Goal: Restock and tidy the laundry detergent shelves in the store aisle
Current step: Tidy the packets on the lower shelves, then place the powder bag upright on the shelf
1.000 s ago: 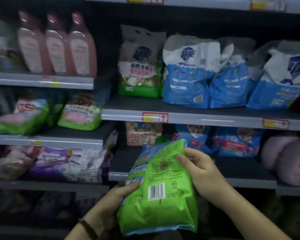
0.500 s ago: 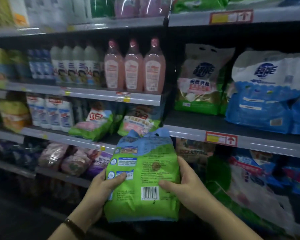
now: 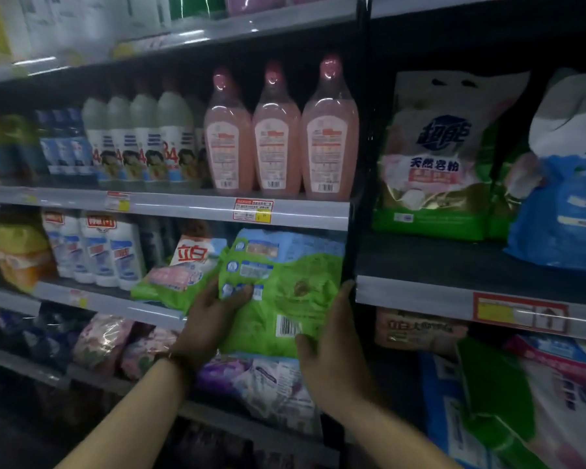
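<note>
Up close, the left hand and right hand are gripping the green detergent bag by its two sides, fingers wrapping its edges, barcode facing out. It is resting upright at the shelf edge, touching a similar green bag. Behind and above, three pink bottles are standing in a row.
</note>
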Demonstrator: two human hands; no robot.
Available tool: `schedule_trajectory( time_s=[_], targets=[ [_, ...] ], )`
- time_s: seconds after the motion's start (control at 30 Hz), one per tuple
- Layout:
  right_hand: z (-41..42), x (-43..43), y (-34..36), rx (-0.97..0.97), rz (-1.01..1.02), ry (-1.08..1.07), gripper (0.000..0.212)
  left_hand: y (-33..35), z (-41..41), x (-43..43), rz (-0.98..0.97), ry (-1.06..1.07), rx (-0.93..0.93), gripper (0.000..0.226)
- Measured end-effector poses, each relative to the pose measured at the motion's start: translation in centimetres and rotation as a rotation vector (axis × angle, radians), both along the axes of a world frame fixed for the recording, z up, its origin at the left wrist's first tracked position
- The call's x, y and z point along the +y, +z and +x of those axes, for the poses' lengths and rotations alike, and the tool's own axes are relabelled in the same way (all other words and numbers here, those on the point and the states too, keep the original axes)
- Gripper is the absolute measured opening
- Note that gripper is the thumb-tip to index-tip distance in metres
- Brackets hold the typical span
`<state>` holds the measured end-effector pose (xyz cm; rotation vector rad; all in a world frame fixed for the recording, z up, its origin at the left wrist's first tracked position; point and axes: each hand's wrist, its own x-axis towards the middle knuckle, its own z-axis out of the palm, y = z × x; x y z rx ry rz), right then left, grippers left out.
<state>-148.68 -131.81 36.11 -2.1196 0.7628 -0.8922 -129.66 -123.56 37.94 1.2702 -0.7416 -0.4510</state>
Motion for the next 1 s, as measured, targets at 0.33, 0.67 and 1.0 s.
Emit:
schedule_trajectory(
  time_s=[0.33,0.67,1.0],
  targets=[
    [4.1,-4.6,-6.3,0.454,-0.416,-0.147,0.095,-6.2,0.7,-7.1,0.493,0.716,-1.066,0.04],
    [4.1,-5.9,-3.9,0.742,-0.312,-0.062,0.113,-7.8,-1.4,-5.0,0.758,0.375,-1.064,0.078],
    [-11.7,2.4,-7.0,-0.11,0.135,-0.139,0.032,-8.2,-8.2,-2.9,0.64,0.454,-0.802,0.076]
  ],
)
